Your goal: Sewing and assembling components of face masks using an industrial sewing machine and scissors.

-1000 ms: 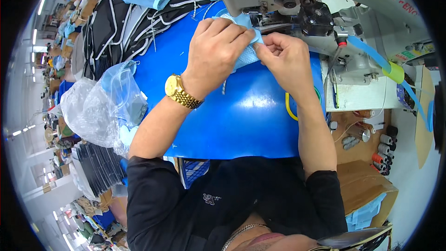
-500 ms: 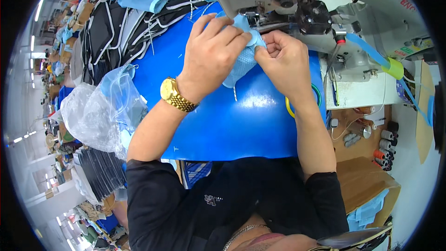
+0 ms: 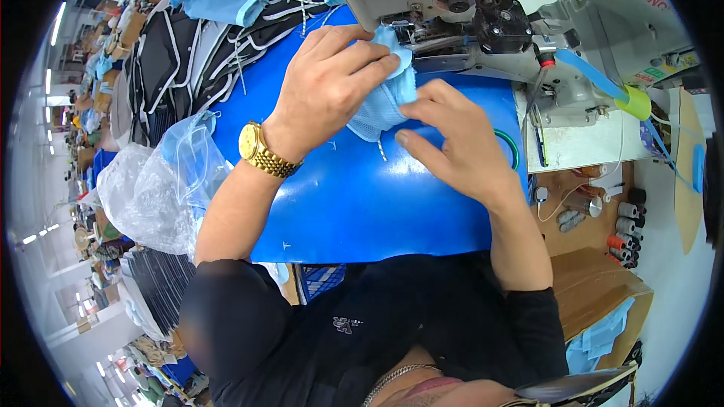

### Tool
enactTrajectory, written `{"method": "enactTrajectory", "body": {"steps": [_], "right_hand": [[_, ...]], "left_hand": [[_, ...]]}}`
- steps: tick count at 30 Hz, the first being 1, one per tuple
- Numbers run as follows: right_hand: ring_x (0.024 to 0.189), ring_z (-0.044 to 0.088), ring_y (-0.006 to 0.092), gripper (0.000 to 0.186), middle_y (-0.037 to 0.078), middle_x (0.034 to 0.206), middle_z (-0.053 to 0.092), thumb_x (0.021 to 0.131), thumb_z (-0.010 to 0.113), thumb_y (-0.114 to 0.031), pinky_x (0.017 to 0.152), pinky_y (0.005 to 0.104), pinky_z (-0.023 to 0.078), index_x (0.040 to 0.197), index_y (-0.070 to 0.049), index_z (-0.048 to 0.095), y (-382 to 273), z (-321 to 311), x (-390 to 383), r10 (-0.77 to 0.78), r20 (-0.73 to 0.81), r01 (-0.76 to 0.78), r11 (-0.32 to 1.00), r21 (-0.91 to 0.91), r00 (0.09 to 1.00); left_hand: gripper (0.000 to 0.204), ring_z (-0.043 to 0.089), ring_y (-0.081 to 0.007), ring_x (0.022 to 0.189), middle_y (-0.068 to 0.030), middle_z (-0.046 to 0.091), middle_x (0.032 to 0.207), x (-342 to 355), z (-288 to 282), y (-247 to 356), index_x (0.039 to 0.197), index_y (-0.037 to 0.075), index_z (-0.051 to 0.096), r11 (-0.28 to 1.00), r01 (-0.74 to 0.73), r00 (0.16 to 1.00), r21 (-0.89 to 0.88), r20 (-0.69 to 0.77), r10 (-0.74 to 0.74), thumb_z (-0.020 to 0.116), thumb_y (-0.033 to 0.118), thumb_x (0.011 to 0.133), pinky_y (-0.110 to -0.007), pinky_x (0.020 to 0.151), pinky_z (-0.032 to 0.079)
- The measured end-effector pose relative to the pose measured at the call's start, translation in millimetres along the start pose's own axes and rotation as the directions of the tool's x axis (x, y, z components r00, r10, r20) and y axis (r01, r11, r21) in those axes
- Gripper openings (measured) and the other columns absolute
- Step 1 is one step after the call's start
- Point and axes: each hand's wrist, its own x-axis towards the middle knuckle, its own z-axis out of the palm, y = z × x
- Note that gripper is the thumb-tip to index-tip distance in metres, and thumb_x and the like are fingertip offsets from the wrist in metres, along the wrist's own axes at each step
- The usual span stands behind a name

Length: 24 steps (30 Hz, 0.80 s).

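Nearward, blue tabletop (image 3: 377,215) runs to its edge; textured pale-blue cloth (image 3: 379,109) lies under the left hand (image 3: 328,83), grip unclear; the right hand (image 3: 461,143) spreads thumb from forefinger.

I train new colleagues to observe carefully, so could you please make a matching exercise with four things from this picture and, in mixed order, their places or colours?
1. wristwatch
2. light blue cloth
3. clear plastic bag
4. cardboard box

A. picture's lower right
B. partly under the left hand
C. gold-coloured
D. at the blue work surface's left edge

Pairs: 1-C, 2-B, 3-D, 4-A
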Motion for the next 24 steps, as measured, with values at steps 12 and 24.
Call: {"method": "enactTrajectory", "body": {"steps": [12, 24], "right_hand": [[0.058, 0.059, 0.0079, 0.019, 0.005, 0.069, 0.065, 0.086, 0.067, -0.014, 0.051, 0.0209, 0.049, 0.095, 0.002, 0.063, 11, 11, 13, 0.624, -0.063, -0.469, 0.647, 0.601, 0.779], [0.056, 0.045, 0.0009, 0.024, -0.005, 0.067, 0.053, 0.090, 0.060, -0.009, 0.048, 0.0180, 0.037, 0.111, 0.001, 0.064, 22, 17, 12, 0.438, -0.021, -0.324, 0.696, 0.641, 0.899]], "left_hand": [[0.026, 0.062, -0.0220, 0.089, -0.0038, 0.066, 0.095, 1, -2, 4, 0.096, 0.008, 0.066, 0.998, 0.032, 0.997, -0.056, 0.075, -0.027, 0.066, 0.005, 0.070, -0.034, 0.074, 0.050], [0.026, 0.061, -0.0194, 0.085, -0.0041, 0.062, 0.090, -1, 3, 1, 0.096, 0.007, 0.066, 0.997, 0.015, 0.999, -0.071, 0.042, -0.012, 0.063, 0.007, 0.071, -0.031, 0.069, 0.049]]}}
